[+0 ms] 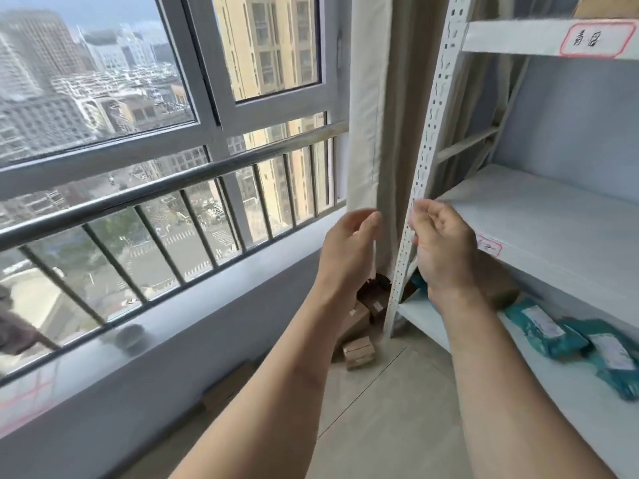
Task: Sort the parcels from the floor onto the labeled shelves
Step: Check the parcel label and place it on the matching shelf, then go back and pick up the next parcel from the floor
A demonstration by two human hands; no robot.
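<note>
Both my hands are raised side by side in front of the white metal shelf unit (420,188). My left hand (349,243) hangs beside the beige curtain (366,133), fingers loosely apart, with nothing in it. My right hand (442,243) is at the shelf's front upright, fingers loosely curled, and I see nothing in it. Small cardboard parcels (359,352) lie on the floor in the corner below. Teal bag parcels (546,326) and a brown box (498,285) lie on the lower shelf. A red-bordered label (593,39) marks the top shelf; another label (489,245) is partly hidden by my right hand.
A large window with a metal guard rail (173,188) and a wide sill (138,344) runs along the left. A flat brown carton (228,385) lies on the floor under the sill. Tiled floor (397,409) stretches between the sill and the shelf.
</note>
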